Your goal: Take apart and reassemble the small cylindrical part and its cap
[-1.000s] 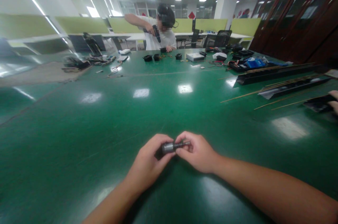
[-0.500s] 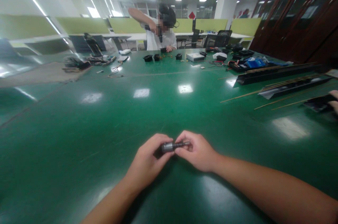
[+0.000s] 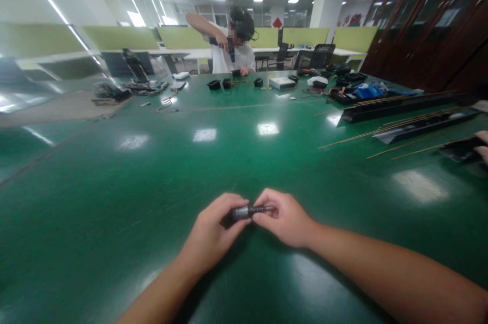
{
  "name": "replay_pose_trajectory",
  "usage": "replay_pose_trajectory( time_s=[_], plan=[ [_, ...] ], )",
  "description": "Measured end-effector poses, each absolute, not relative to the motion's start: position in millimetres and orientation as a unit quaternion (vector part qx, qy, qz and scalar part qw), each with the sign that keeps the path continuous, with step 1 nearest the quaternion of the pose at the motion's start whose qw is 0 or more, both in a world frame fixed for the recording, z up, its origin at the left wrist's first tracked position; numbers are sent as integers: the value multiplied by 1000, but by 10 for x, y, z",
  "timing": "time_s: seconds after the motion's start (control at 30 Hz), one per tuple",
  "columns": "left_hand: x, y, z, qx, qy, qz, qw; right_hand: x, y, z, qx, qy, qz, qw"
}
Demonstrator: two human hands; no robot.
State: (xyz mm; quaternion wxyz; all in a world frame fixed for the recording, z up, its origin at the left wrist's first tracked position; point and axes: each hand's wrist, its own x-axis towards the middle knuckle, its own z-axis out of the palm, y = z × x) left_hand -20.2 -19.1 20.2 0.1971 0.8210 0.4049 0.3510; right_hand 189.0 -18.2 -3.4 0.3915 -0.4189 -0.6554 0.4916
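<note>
Between my two hands is a small dark metal cylinder with a thinner ribbed shaft (image 3: 241,212), lying roughly level just over the green tabletop (image 3: 183,171). Its exact kind does not show. My left hand (image 3: 215,230) grips the thick grey body with thumb and fingers. The thin end points right, where my right hand (image 3: 284,218) pinches it between thumb and fingertips. Part of the cylinder's left end is hidden by my left fingers.
Across the table a person (image 3: 232,49) holds a dark power tool over small black boxes (image 3: 214,84). Long black channels (image 3: 400,105) with thin rods lie at the right, near another person's hand (image 3: 483,146). A white box (image 3: 282,83) and blue items (image 3: 368,91) sit farther back.
Both my hands and the metal cylinder stay in nearly the same place. The person across the table keeps almost the same pose.
</note>
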Motion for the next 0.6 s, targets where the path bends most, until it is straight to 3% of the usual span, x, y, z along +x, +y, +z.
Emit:
replay_pose_trajectory(
  time_s=[0.6],
  plan=[
    [-214,-180,192,822,400,350,205,1895,-195,-22,-407,-632,522,402]
  ],
)
